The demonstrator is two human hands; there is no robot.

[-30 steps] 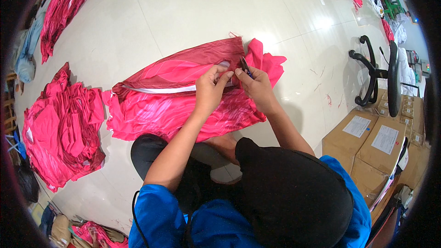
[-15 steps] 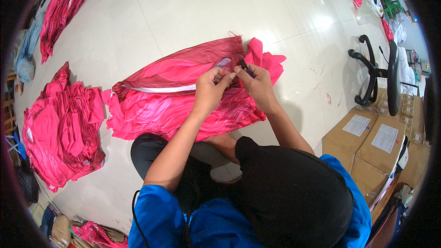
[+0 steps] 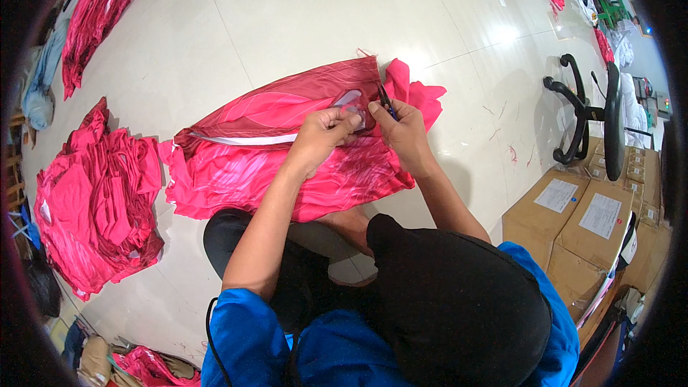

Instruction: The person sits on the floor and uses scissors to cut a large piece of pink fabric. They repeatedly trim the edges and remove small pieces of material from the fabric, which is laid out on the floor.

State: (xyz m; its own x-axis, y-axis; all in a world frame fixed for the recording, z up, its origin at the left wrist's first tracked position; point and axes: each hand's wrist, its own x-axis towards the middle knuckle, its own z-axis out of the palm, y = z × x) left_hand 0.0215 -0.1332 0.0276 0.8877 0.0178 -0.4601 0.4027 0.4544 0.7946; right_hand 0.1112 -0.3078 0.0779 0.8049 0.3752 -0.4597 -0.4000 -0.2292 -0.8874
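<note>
A pink garment [image 3: 287, 179] with a dark red inner side and a white band lies spread on the floor before my legs. Over its upper right part, my left hand [image 3: 326, 136] pinches a bit of its fabric near a greyish patch. Close beside it, my right hand [image 3: 403, 136] is closed around a small dark cutting tool [image 3: 385, 97], seemingly thread snips, with its blades pointing up and away from me. The fingertips of both hands are a short gap apart. What lies under the left fingers is partly hidden.
A heap of pink garments [image 3: 97, 201] lies at left, another pink pile [image 3: 107, 18] at far left. Cardboard boxes [image 3: 548, 204] stand at right, below a black swivel chair base [image 3: 584, 111]. Thread scraps [image 3: 513, 154] are scattered on the pale tiled floor.
My left hand has shifted slightly left and down, and my right hand slightly right, widening the gap between them. The dark tool shows more fully now. The garment lies nearly as before.
</note>
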